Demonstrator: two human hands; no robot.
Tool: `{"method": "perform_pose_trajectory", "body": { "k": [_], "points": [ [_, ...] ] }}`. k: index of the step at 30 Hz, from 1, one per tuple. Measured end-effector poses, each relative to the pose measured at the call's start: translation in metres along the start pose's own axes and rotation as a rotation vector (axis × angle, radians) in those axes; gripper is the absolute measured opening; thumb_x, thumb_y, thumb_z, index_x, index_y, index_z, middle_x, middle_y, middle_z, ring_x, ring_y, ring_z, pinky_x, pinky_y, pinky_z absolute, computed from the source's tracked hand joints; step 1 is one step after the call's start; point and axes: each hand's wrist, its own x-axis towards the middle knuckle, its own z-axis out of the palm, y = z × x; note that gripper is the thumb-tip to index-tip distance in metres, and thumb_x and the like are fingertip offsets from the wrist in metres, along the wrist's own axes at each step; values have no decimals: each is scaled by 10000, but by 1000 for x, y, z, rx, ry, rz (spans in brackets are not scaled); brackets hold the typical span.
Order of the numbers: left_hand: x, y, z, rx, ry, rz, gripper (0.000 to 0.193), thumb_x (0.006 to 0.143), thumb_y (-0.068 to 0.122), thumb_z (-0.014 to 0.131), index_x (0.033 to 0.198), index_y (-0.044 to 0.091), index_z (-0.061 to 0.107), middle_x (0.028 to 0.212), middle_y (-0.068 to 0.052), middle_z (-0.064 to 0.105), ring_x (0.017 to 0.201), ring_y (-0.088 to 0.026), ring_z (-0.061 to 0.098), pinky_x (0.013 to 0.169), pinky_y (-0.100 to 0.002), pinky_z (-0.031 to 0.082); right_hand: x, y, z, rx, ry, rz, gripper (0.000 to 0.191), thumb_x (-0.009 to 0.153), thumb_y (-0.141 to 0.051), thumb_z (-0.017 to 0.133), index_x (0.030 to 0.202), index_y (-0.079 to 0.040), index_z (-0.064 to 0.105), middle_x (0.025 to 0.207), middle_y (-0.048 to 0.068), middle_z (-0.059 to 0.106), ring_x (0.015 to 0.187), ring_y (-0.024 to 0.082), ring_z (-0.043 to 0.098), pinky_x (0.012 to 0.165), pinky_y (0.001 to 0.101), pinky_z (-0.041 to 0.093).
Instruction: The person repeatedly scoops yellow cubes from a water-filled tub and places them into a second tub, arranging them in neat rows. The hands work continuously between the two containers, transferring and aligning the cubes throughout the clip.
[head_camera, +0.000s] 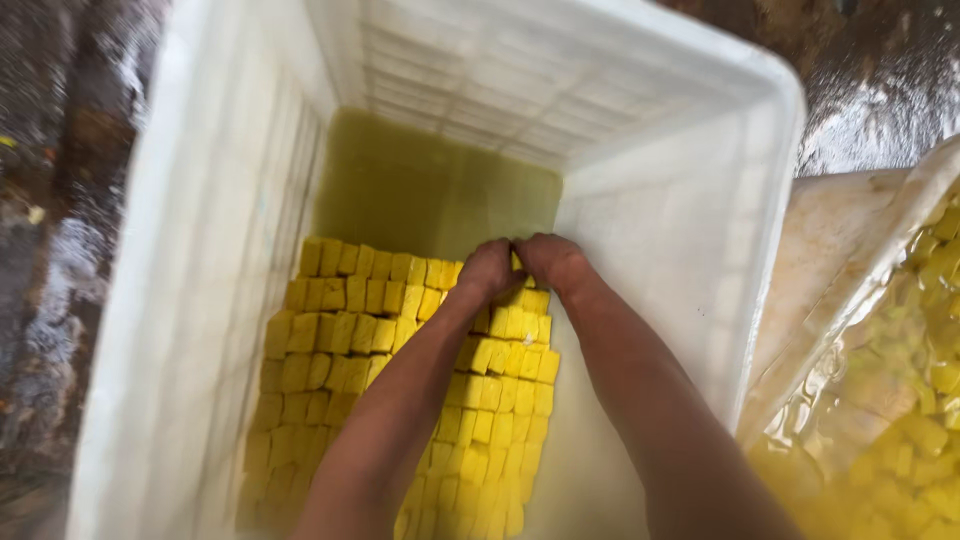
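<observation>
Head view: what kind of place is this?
Probably a small food workshop, perhaps making tofu: a white plastic tub holds rows of yellow blocks in yellowish liquid, more yellow pieces lie on clear sheeting, and the floor is wet.

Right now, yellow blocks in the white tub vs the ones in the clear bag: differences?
The blocks in the white tub stand packed in tidy rows; the blocks in the clear bag lie loose and jumbled. The tub blocks sit in yellowish liquid, with the left hand and right hand on them; the bag blocks sit untouched behind plastic film. Both are yellow, similar-looking blocks.
</observation>
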Motion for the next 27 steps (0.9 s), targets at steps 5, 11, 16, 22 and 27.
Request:
{"method": "perform_pose_trajectory", "body": {
  "k": [5, 11, 16, 22, 27],
  "points": [
    [-4, -6, 7, 115, -326, -224, 595, 800, 517, 770, 1232, 112, 714, 1288, -167, 704, 1199, -352, 666, 1043, -456, 530, 13, 8, 39, 1, -185, 46, 290, 841, -109, 744, 1130, -85, 728, 1153, 159, 752, 1093, 319, 712, 921, 412, 581],
    [-5, 8, 16, 165, -138, -169, 634, 817, 464, 752, 1341, 139, 604, 1313, -173, 658, 1207, -362, 624, 1019, -493, 499, 14, 8, -6, -45, 147, 153, 313, 899, -253, 684, 1172, -100, 688, 1190, 173, 703, 1089, 339, 687, 887, 462, 566],
    [3, -6, 40, 243, -147, -66, 760, 859, 430, 716, 1483, 87, 451, 1275, -223, 680, 1180, -388, 636, 1019, -480, 508, -110, -1, -125, 76, 934, -496, 646, 884, -298, 736, 1425, -47, 487, 1247, 250, 640, 1073, 437, 647, 852, 536, 559],
    [7, -21, 52, 492, -101, 94, 720, 948, 567, 607, 1414, 21, 553, 1511, -250, 513, 1167, -446, 634, 1001, -515, 504, -344, 91, -38, 562, 1219, -298, 309, 1095, -121, 679, 1359, -62, 529, 1263, 97, 654, 1177, 236, 684, 1038, 345, 587],
    [6, -41, 0, 491, -38, 184, 849, 938, 584, 627, 1549, 16, 464, 1450, -278, 567, 1303, -435, 559, 1055, -496, 466, -373, 157, 143, 582, 979, 461, 157, 950, -153, 715, 1070, -57, 681, 939, 96, 719, 828, 234, 707, 725, 342, 560]
  ]
}}
